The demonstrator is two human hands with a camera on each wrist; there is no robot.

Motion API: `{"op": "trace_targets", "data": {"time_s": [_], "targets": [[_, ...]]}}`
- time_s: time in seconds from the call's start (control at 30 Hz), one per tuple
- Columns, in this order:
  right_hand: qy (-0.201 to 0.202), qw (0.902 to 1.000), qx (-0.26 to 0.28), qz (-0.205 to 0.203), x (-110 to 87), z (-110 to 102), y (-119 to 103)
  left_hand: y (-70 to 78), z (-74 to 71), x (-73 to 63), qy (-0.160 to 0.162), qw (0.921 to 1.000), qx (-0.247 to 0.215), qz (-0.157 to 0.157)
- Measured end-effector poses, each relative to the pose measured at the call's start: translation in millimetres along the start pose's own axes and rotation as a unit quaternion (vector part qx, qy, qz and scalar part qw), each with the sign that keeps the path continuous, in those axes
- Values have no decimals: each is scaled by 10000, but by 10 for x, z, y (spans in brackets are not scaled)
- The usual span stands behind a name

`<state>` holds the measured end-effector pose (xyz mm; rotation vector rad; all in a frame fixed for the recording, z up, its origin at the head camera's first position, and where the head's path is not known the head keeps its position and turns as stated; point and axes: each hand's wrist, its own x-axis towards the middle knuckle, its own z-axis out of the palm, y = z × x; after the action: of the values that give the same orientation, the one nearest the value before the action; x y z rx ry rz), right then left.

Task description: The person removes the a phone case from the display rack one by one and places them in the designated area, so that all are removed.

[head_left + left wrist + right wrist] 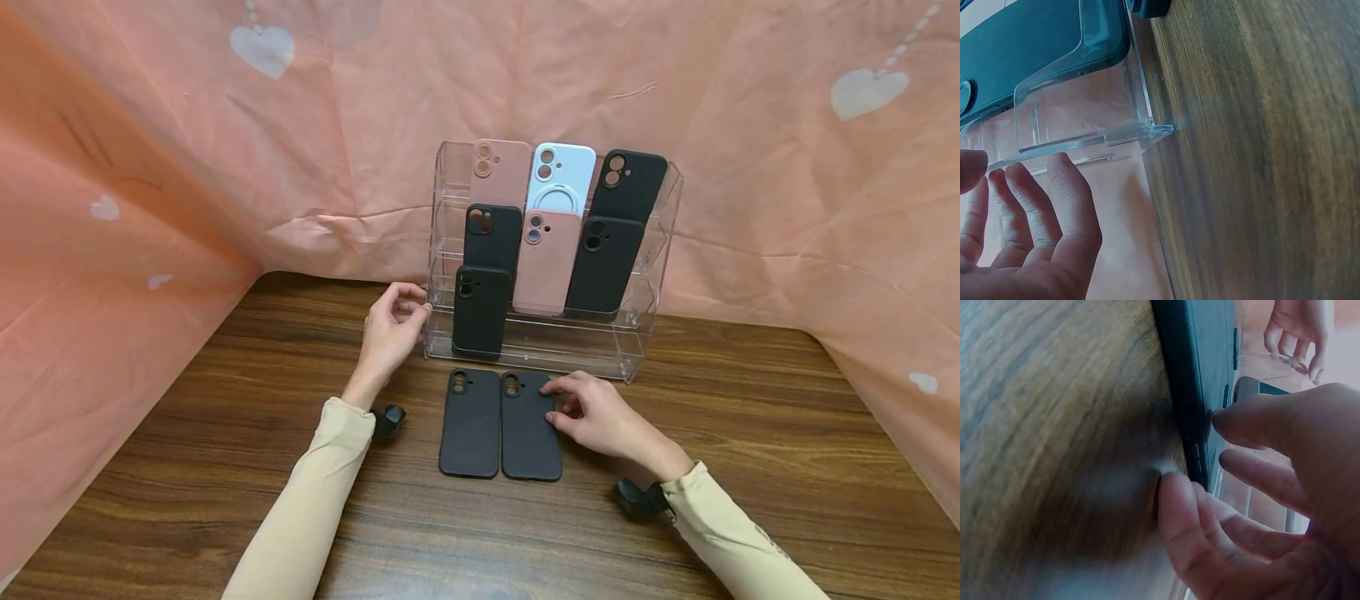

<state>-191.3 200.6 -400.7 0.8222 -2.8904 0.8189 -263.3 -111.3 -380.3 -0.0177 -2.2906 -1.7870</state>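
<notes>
Two black phone cases lie side by side on the table, camera cutouts toward the rack: a left case [469, 429] and a right case [531, 437]. My right hand [600, 415] is at the right case's outer edge, its thumb and index fingertips touching it, the other fingers bent low beside it. A clear acrylic display rack [558, 346] stands behind them. My left hand [392, 329] holds the rack's left side panel [1085, 144], thumb near the front edge, bent fingers against the outer face. A black case [480, 312] leans low in the rack, near that hand.
Higher in the rack lean a white case [562, 171], two pink cases, including one lower pink case [548, 267], and several black ones, including the right black case [606, 271]. Pink cloth [360, 167] surrounds the wooden table [285, 367] on three sides.
</notes>
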Motion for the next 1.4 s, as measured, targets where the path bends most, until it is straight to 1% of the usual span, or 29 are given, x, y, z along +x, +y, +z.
{"op": "trace_targets", "data": {"time_s": [0.1, 0.23, 0.43, 0.53, 0.9, 1.13, 1.4], "targets": [[139, 9990, -298, -290, 8, 10, -15, 6, -2, -3, -2, 10000, 10, -7], [410, 9948, -661, -653, 26, 14, -41, 9, -5, -7, -3, 10000, 7, -16], [891, 9854, -1060, -992, 74, -12, -64, 4, -4, -3, -11, 10000, -19, -19], [1104, 9809, -1139, -1129, 120, -28, -79, -3, -7, 1, -1, 10000, -20, -27], [1499, 9765, -1017, -1168, 307, -52, -84, -5, -7, 0, -30, 10000, -35, -44], [1669, 9767, -681, -1168, 435, -91, -66, -10, -10, 10, -53, 9999, -94, -61], [1723, 9743, -966, -1080, 537, -119, -94, 0, -4, 1, -57, 9999, -85, -81]]}}
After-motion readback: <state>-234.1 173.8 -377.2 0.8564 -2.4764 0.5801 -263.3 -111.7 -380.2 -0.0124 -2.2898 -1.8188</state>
